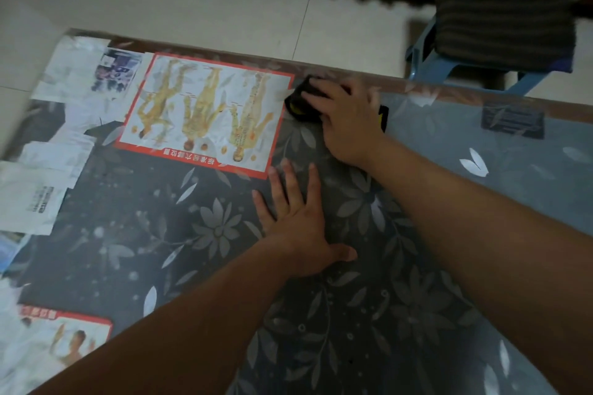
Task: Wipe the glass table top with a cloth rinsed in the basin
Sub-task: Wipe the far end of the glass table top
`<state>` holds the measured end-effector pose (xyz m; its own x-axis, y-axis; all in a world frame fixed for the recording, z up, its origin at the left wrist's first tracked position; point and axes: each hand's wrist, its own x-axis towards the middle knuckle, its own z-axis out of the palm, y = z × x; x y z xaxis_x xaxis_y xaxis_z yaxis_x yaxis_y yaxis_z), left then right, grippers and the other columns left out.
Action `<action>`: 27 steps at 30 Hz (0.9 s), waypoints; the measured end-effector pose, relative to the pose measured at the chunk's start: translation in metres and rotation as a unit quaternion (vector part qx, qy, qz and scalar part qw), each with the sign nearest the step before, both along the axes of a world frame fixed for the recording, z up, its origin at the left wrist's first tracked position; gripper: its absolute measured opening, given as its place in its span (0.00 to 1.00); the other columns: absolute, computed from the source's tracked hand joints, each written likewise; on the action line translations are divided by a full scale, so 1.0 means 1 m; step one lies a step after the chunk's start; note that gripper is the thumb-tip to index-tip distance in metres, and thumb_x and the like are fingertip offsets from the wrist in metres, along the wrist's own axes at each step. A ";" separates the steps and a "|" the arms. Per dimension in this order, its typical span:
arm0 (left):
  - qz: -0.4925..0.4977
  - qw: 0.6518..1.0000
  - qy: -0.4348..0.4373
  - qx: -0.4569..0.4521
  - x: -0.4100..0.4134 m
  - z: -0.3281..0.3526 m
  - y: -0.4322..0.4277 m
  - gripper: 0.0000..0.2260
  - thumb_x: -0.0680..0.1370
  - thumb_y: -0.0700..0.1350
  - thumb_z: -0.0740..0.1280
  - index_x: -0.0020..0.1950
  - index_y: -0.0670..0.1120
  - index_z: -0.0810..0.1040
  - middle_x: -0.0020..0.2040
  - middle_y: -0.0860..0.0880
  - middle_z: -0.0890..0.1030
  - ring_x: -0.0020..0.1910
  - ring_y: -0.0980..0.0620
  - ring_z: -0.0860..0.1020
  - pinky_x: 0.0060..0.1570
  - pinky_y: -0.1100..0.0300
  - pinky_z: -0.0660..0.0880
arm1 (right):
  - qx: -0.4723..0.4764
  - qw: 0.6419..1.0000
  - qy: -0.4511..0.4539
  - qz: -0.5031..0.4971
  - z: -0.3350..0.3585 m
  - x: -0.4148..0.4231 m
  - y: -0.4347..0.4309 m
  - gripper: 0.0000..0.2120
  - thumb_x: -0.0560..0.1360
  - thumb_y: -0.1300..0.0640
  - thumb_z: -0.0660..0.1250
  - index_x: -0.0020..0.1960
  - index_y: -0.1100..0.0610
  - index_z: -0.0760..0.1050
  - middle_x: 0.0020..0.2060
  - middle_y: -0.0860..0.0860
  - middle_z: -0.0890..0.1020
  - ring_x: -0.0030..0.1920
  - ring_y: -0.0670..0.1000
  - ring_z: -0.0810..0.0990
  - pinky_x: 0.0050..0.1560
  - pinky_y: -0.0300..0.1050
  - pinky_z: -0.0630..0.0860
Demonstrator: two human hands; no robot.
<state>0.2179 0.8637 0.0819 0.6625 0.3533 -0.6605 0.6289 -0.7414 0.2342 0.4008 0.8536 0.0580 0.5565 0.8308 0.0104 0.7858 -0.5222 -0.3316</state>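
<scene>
The glass table top (pixel 449 144) covers a dark floral cloth and several papers beneath it. My right hand (pixel 346 119) presses flat on a black cloth with yellow marks (pixel 296 102) near the table's far edge; the hand is motion-blurred. My left hand (pixel 298 224) rests flat on the glass in the middle of the table, fingers spread, holding nothing. No basin is in view.
Under the glass lie a red-bordered chart of body figures (pixel 205 112), white papers (pixel 41 189) at the left and another red-bordered print (pixel 61 346) at the near left. Beyond the far edge stands a blue stool with a striped cushion (pixel 503 26) on the tiled floor.
</scene>
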 end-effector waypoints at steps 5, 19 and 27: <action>0.004 1.000 -0.026 -0.001 -0.005 0.003 -0.001 0.64 0.64 0.71 0.71 0.75 0.51 0.23 0.71 0.42 0.19 0.68 0.40 0.18 0.69 0.34 0.28 | 0.021 0.997 0.015 0.071 -0.001 0.010 -0.094 0.25 0.77 0.60 0.59 0.70 0.41 0.73 0.74 0.42 0.69 0.64 0.59 0.69 0.61 0.61 0.66; 0.011 0.979 -0.200 -0.029 -0.048 0.020 0.043 0.56 0.64 0.66 0.75 0.81 0.51 0.45 0.81 0.47 0.48 0.80 0.43 0.45 0.77 0.38 0.46 | 0.028 0.994 0.028 -0.106 0.005 -0.057 -0.140 0.24 0.78 0.59 0.64 0.70 0.40 0.73 0.74 0.40 0.69 0.60 0.57 0.68 0.57 0.47 0.56; -0.048 0.996 -0.027 0.068 -0.107 0.016 0.074 0.58 0.65 0.71 0.71 0.80 0.55 0.35 0.79 0.45 0.31 0.77 0.40 0.31 0.75 0.37 0.38 | 0.023 0.996 0.025 -0.080 0.009 -0.173 -0.127 0.23 0.76 0.56 0.63 0.71 0.48 0.74 0.75 0.46 0.68 0.57 0.57 0.70 0.54 0.50 0.63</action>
